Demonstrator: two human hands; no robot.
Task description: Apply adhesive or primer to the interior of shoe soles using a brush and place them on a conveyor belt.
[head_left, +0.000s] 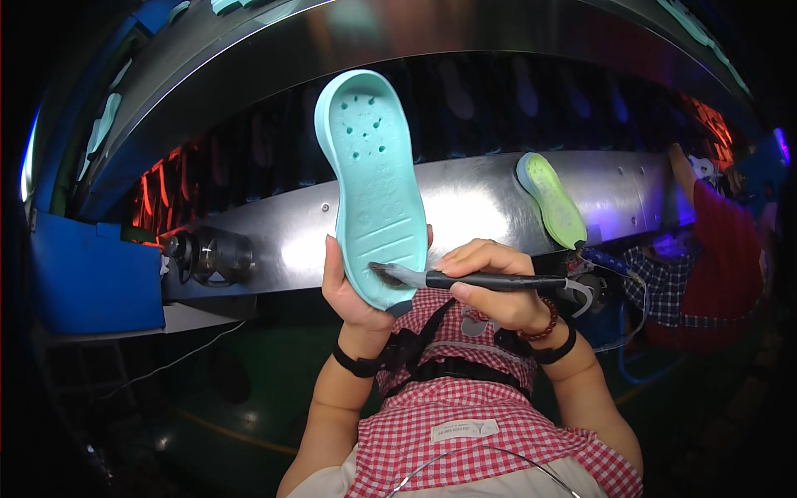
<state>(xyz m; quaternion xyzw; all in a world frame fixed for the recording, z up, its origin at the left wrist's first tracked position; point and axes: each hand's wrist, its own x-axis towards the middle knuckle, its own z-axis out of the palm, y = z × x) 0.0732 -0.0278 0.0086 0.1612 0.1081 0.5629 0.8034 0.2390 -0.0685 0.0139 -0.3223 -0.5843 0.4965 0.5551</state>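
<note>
A turquoise shoe sole [378, 195] is held up with its hollow inner face toward me, small holes at the far end and ridges nearer me. My left hand [357, 292] grips its near end, the thumb on the left edge and fingertips showing at the right edge. Between the thumb and fingers of my right hand [498, 286] is a black-handled brush [490, 280]. Its dark bristles touch the inside of the sole near the end closest to me. A dark tab [400, 308] sits at the sole's near tip.
A yellow-green sole [552, 199] lies on the metal ledge [465, 203] to the right. A dark glass jar [217, 256] stands at the ledge's left end, beside a blue box [98, 274]. Beyond runs a raised metal rail [398, 33]. A co-worker in red [724, 257] is at far right.
</note>
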